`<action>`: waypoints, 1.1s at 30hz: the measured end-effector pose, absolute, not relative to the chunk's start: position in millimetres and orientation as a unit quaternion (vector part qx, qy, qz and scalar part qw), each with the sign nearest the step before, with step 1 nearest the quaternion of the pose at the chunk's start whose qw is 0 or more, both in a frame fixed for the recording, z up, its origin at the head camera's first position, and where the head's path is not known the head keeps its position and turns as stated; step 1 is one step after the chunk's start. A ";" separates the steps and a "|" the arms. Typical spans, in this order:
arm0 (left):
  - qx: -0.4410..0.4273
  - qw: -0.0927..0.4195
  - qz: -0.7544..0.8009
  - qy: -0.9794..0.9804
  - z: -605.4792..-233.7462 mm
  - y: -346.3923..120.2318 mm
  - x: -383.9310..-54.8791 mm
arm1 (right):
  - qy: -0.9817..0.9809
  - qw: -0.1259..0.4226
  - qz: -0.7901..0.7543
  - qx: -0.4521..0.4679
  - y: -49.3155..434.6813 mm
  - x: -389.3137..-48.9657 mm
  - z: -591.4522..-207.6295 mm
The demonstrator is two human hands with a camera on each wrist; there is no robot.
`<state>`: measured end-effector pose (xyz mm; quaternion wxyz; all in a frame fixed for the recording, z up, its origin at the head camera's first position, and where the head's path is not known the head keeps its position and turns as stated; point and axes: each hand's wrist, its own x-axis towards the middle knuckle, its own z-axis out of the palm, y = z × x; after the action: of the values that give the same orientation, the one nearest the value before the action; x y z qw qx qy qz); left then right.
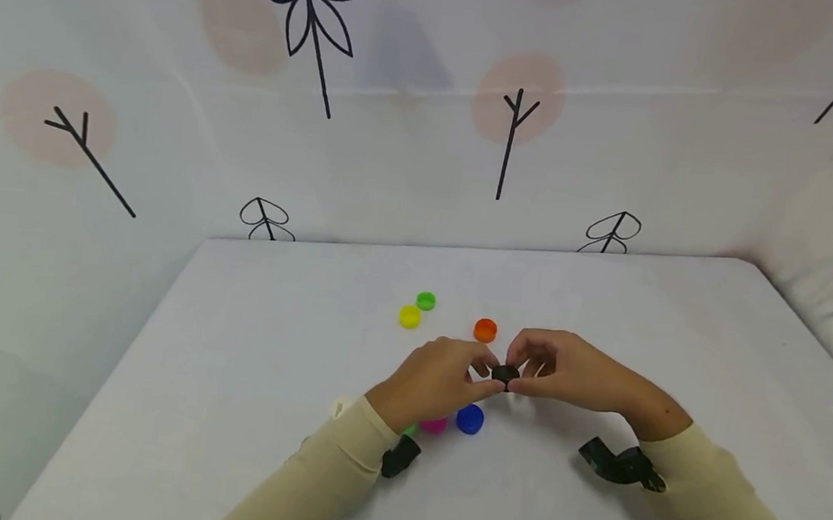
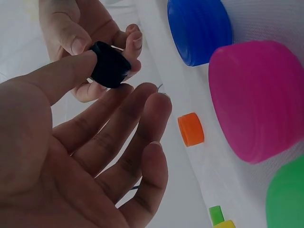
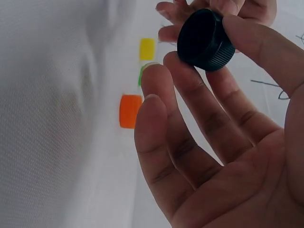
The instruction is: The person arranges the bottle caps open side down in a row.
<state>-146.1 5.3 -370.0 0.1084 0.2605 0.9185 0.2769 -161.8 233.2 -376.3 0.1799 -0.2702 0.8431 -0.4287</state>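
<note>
A black ridged bottle cap (image 1: 505,373) is held up between both hands, in front of the body. My left hand (image 1: 442,384) pinches it from the left with thumb and fingertips. From the other side, the thumb and fingers of my right hand (image 1: 574,374) grip the same cap. In the right wrist view the black cap (image 3: 205,40) is tilted, its hollow side partly showing. Nearest to the left hand on the table are a blue cap (image 1: 470,419) and a magenta cap (image 2: 259,102). An orange cap (image 1: 485,330) lies just beyond the hands.
Farther back on the white table (image 1: 267,321) sit a yellow cap (image 1: 409,317) and a green cap (image 1: 425,301). Another green cap (image 2: 289,194) and a whitish round piece (image 1: 339,407) are partly covered by the left arm. Dark bands (image 1: 619,464) hang at both wrists.
</note>
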 end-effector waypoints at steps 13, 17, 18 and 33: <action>0.301 0.141 0.266 0.905 -374.5 7.9 -144.7 | 0.836 0.237 -0.403 -0.286 235.8 -159.2 -381.7; 0.305 0.145 0.235 0.911 -377.6 8.6 -142.5 | 0.835 0.239 -0.390 -0.307 233.5 -158.1 -387.3; 0.307 0.143 0.227 0.913 -378.1 8.7 -142.1 | 0.834 0.239 -0.387 -0.311 233.0 -157.7 -388.4; 0.332 0.118 0.162 0.922 -383.3 11.1 -138.1 | 0.843 0.241 -0.357 -0.321 226.6 -154.3 -392.4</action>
<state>-138.1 11.1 -383.3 0.1182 0.3325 0.9216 0.1617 -154.3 226.6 -392.4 0.2409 -0.3214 0.8433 -0.3571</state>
